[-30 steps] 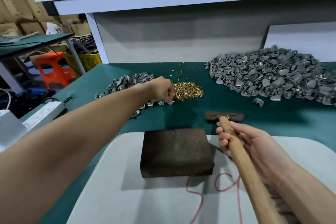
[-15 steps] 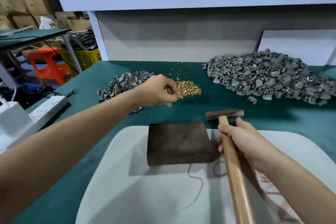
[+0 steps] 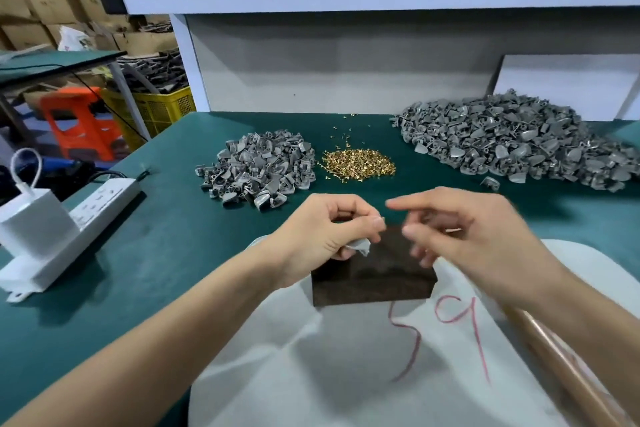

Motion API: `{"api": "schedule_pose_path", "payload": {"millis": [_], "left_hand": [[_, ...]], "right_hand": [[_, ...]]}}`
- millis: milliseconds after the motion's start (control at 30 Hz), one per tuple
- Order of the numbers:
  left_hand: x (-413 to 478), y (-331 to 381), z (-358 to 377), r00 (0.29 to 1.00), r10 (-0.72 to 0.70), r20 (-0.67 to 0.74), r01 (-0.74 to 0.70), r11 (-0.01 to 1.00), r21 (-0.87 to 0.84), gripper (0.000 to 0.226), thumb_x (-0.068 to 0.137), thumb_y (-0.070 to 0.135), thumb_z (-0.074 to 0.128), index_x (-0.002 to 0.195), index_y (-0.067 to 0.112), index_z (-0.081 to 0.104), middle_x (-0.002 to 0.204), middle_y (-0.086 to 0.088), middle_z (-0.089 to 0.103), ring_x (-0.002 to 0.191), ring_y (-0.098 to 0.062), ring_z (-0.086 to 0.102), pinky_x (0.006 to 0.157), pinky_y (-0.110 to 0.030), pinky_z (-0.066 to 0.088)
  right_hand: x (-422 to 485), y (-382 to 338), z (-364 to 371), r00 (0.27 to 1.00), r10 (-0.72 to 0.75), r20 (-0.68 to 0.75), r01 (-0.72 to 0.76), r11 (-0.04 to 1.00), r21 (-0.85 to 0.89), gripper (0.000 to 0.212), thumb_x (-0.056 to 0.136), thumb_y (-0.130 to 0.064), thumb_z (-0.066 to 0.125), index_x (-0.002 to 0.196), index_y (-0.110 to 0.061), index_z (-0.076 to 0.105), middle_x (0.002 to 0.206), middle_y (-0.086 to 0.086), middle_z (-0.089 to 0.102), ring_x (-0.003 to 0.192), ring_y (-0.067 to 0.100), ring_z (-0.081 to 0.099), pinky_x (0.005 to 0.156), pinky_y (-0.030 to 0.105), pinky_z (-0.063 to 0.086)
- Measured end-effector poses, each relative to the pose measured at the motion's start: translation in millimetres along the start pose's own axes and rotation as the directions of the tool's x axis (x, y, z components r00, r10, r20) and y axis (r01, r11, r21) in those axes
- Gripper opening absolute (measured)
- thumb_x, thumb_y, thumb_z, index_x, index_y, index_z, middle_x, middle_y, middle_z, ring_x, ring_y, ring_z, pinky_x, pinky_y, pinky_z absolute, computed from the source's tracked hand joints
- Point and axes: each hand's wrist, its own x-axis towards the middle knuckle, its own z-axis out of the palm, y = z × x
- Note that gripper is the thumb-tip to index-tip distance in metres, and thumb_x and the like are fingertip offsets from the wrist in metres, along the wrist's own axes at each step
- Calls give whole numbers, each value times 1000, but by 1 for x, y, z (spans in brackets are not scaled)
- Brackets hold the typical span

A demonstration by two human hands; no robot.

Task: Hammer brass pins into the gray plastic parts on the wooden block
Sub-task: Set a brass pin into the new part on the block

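Observation:
My left hand (image 3: 327,232) hovers over the dark wooden block (image 3: 377,274) and holds a gray plastic part (image 3: 360,247) in its curled fingers. My right hand (image 3: 464,229) is blurred just to its right, fingers loosely spread toward the left hand, with nothing seen in them. The hammer's wooden handle (image 3: 568,367) lies at the lower right on the white pad (image 3: 346,374); its head is hidden behind my right arm. A pile of brass pins (image 3: 358,165) lies on the green table beyond the block.
A small heap of gray parts (image 3: 258,170) lies at the left of the pins, a large heap (image 3: 512,146) at the right. A white power strip with a charger (image 3: 65,218) sits at the left table edge. A shelf overhangs the back.
My left hand has come back from the pin pile to above the block, now with a gray part in it. My right hand has let go of the hammer and moved toward the left hand.

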Motion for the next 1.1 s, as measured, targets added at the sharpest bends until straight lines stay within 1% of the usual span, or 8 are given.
{"api": "schedule_pose_path", "payload": {"millis": [67,133,233,333,433,833,967,1100], "left_hand": [[0,-2,0,1000,14,2,-14,1000,-11,19,90,-1,58,74,9,61,57,4,55,45,-3,41,44,-12,33],[1,-3,-2,1000,14,-11,-15,999,-37,18,91,2,58,75,8,61,63,-5,53,44,-4,38,44,-11,32],[2,-3,-5,1000,2,-12,-3,994,-107,24,90,4,59,68,12,64,67,-11,53,44,-5,37,43,-11,31],[1,-3,-5,1000,13,0,-13,995,-103,21,88,5,62,68,11,65,64,-10,54,43,-5,39,43,-12,33],[1,-5,-3,1000,30,4,-30,999,-26,17,88,5,63,71,8,64,61,-8,55,42,-4,41,44,-12,34],[4,-9,-2,996,70,-55,-80,975,-208,20,69,26,68,77,7,64,70,-5,60,60,-10,50,54,-16,42],[1,-7,-3,993,95,-72,-95,995,9,19,64,25,74,77,14,67,84,-12,67,73,-13,61,76,-23,51],[-3,-5,2,988,151,14,-149,955,257,10,78,0,73,85,4,68,96,-15,68,88,-15,67,89,-25,52]], "right_hand": [[5,-5,16,984,-178,14,179,974,-140,26,81,-1,70,97,-21,74,79,-4,64,61,11,65,60,25,56],[13,-6,23,979,-202,-31,194,967,-163,19,79,0,72,94,-13,73,81,2,65,62,13,66,63,29,58],[19,-2,24,997,-68,-42,72,991,110,18,77,4,72,85,-11,71,78,7,66,62,18,67,63,30,58],[15,7,30,999,27,-38,-8,901,433,20,80,10,65,81,-9,71,69,9,68,60,18,66,60,24,55],[10,15,36,995,82,-58,-35,827,561,10,76,-2,66,79,-10,71,66,12,69,59,18,67,58,23,56],[9,29,42,966,65,-248,13,953,302,23,90,2,56,84,-19,57,65,-5,61,58,11,60,61,17,48],[8,31,43,964,70,-256,-19,981,194,25,91,-5,58,83,-28,56,74,-12,63,71,13,64,75,35,52],[6,31,39,970,62,-235,-20,984,175,25,91,-6,59,82,-29,57,80,-10,64,79,16,63,81,44,51]]}}
